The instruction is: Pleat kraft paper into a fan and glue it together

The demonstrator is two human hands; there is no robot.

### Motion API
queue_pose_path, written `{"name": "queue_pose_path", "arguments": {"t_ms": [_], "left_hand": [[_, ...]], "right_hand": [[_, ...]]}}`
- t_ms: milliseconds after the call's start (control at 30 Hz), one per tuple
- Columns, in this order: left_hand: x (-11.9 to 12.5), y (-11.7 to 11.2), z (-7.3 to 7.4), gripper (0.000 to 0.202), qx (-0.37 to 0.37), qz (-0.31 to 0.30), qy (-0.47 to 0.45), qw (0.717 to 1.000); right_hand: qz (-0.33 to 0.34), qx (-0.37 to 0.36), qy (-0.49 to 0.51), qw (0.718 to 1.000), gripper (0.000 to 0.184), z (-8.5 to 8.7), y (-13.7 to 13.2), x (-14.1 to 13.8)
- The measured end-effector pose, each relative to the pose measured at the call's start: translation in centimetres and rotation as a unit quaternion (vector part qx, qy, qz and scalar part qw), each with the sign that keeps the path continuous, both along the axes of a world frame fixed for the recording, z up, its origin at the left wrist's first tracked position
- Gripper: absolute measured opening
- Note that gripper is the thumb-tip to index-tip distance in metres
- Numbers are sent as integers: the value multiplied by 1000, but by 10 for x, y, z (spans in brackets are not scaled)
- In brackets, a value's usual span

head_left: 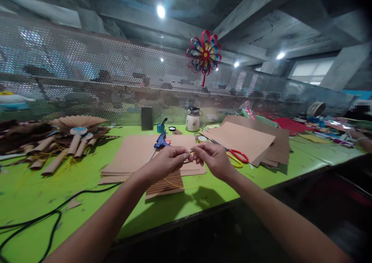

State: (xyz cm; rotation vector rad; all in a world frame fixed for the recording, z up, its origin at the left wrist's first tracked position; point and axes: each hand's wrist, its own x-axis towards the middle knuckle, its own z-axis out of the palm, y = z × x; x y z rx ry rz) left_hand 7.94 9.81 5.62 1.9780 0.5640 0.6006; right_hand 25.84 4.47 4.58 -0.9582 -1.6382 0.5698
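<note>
Lime-green table, plain tan card, brown-striped sheet, red-and-yellow scissors, blue glue gun

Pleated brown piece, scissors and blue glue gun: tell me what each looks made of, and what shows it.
Pleated piece: likely matt brown paper or card, given its parallel folds.
Scissors: handles probably plastic, from their smooth, solid red and yellow; blades look like dark metal, though hard to make out.
Glue gun: body seems hard plastic, evenly blue and molded-looking.
</note>
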Motion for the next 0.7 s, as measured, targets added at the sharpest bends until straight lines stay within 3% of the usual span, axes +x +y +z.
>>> {"name": "queue_pose_path", "arguments": {"t_ms": [100, 200, 333, 433, 567, 700], "left_hand": [[0, 0, -2, 34, 40, 30, 11, 999], [1, -3, -1, 30, 91, 50, 8, 995], [4, -11, 3, 29, 116, 52, 16, 992], [1, -10, 4, 32, 125, 65, 34, 989], [-22, 9, 1, 35, 161, 50, 83, 982], [-72, 42, 3, 31, 202, 103, 173, 959]], "right_hand": [[34, -80, 120, 989, 33, 1, 2, 1], [19, -97, 112, 989, 31, -1, -2, -3], [-60, 11, -7, 998, 18, -5, -9, -11], [-111, 95, -110, 983, 19, -6, -7, -9], [-164, 119, -151, 968, 22, -5, 6, 24], [-275, 102, -150, 944, 34, -10, 12, 93]]}}
